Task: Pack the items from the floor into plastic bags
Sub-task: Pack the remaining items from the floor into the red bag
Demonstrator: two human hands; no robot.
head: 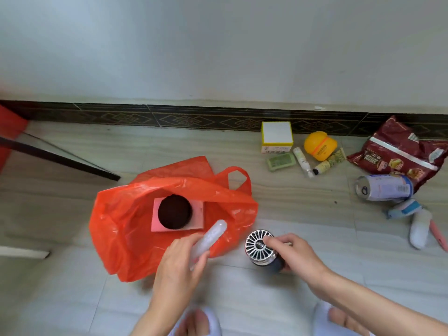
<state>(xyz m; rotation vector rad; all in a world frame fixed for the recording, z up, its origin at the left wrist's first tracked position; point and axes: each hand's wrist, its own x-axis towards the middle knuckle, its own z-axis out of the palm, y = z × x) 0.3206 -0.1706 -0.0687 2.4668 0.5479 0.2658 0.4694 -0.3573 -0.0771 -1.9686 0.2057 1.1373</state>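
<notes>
An orange plastic bag (121,229) lies open on the floor with a pink box (198,215) and a dark round thing (175,211) inside it. My left hand (177,265) grips a clear slender tube (210,236) over the bag's near edge. Just right of the bag, my right hand (294,253) holds a small round fan with a silver grille (257,246). Several items still lie on the floor at the right: a yellow-and-white box (276,135), a yellow jar (320,144), a green packet (281,161), two small tubes (301,161), a red snack bag (397,151) and a can (385,187).
A dark patterned skirting (194,117) runs along the wall behind. A dark-edged panel (60,156) slants in from the left beside something red (9,127). A white roller-like item (420,227) and a pink stick (438,235) lie far right. My slippered feet (206,321) are at the bottom.
</notes>
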